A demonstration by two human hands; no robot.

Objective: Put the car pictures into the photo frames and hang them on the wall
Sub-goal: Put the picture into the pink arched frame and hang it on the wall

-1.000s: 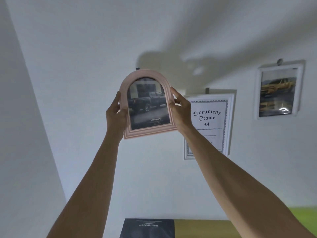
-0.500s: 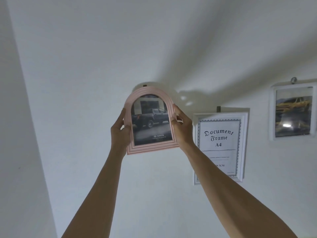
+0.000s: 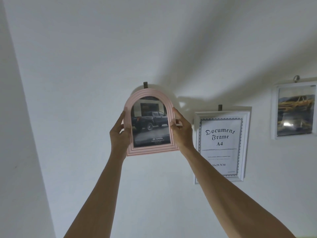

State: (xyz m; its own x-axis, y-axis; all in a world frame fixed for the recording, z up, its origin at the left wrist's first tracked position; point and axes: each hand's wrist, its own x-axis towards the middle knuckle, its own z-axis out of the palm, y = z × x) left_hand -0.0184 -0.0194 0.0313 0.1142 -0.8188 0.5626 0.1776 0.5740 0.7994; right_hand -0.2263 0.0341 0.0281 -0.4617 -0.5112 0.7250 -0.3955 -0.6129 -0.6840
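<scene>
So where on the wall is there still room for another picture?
The wall is bare left of the pink arched frame, out to the corner, and above all three frames. It is crowded on the right: the pink frame, held by the left hand and right hand, sits close beside the white document frame, with the yellow car picture beyond.

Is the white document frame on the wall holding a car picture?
No, the white document frame shows only its printed "Document Frame A4" insert, not a car.

Head view, tilted up, near wall (image 3: 85, 66)
</scene>
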